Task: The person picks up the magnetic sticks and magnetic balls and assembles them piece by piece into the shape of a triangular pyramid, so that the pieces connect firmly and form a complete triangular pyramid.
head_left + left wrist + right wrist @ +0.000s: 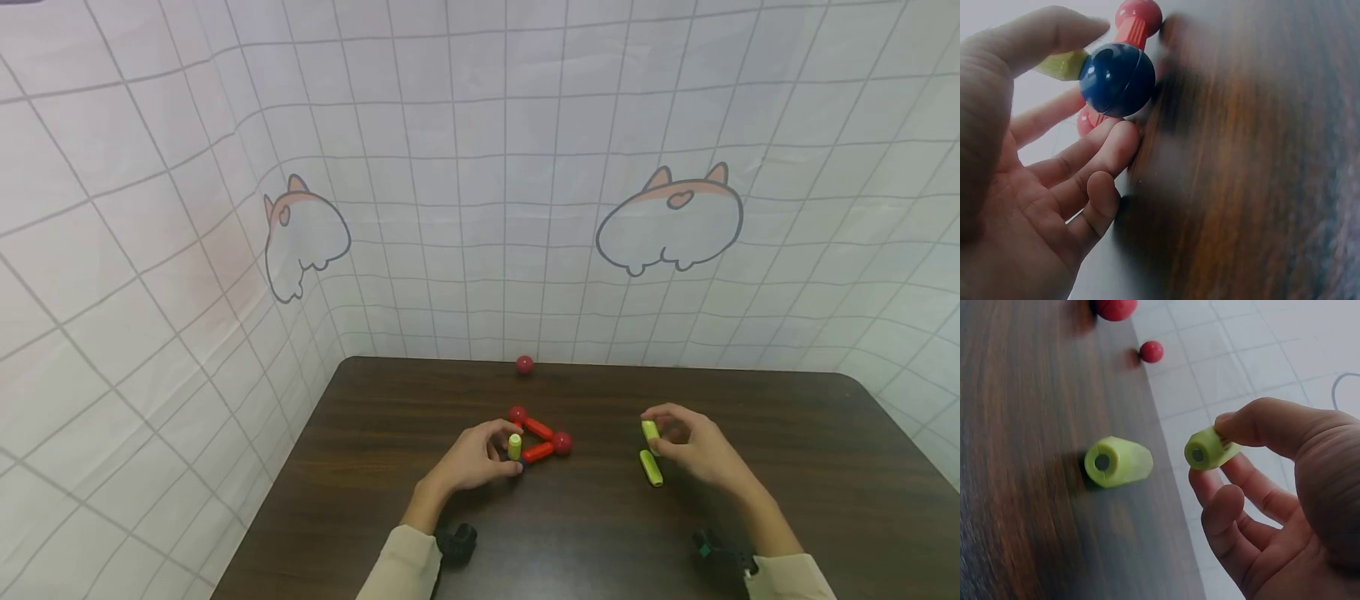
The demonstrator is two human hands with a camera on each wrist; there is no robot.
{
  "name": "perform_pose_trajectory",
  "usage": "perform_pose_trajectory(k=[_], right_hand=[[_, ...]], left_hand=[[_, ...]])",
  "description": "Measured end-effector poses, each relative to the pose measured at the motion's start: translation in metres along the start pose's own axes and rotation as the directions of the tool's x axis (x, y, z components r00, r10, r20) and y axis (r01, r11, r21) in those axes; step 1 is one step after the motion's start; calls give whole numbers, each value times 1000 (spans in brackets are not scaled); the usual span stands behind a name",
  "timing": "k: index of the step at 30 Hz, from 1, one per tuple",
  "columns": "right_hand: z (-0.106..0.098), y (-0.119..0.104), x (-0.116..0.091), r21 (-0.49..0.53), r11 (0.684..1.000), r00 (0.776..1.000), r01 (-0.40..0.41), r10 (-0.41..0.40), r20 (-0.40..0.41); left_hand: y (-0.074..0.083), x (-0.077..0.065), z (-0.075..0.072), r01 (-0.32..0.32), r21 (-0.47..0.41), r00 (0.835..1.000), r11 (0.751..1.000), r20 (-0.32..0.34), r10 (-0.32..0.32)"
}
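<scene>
My left hand (pixel 472 457) holds a blue ball (pixel 1117 80), thumb on one side and fingers on the other. The ball is a corner of a triangle of red rods (pixel 538 428) with red balls (pixel 562 442) at the other corners. From the blue ball a yellow-green rod (pixel 514 447) stands upright between thumb and index finger. My right hand (pixel 697 446) pinches another yellow-green rod (pixel 1205 450) between thumb and fingers, just above the table. A third yellow-green rod (pixel 1116 464) lies beside it, a grey disc showing in its end.
A loose red ball (pixel 524 364) sits at the back edge of the dark wooden table (pixel 600 533). Behind and to the sides hangs a white gridded cloth (pixel 480 208) with animal drawings. Black wrist devices (pixel 457 543) hang by both sleeves.
</scene>
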State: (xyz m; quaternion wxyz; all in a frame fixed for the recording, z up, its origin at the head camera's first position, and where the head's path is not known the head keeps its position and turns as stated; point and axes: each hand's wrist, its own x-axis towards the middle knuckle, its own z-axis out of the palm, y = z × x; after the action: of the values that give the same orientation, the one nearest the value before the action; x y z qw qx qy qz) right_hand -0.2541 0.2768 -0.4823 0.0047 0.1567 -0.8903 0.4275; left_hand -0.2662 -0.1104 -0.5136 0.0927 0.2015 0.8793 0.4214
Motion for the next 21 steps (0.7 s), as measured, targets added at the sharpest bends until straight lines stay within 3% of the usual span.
perform_pose_trajectory(k=[7,21], right_hand=[[6,-10,2,26,999,999,30,-30,-12],[27,-22,6,85,991,994,107,-105,-35]], left_hand=[[1,-1,0,51,-26,999,998,-7,-51],[1,1,0,34,-20,999,999,-1,-34]])
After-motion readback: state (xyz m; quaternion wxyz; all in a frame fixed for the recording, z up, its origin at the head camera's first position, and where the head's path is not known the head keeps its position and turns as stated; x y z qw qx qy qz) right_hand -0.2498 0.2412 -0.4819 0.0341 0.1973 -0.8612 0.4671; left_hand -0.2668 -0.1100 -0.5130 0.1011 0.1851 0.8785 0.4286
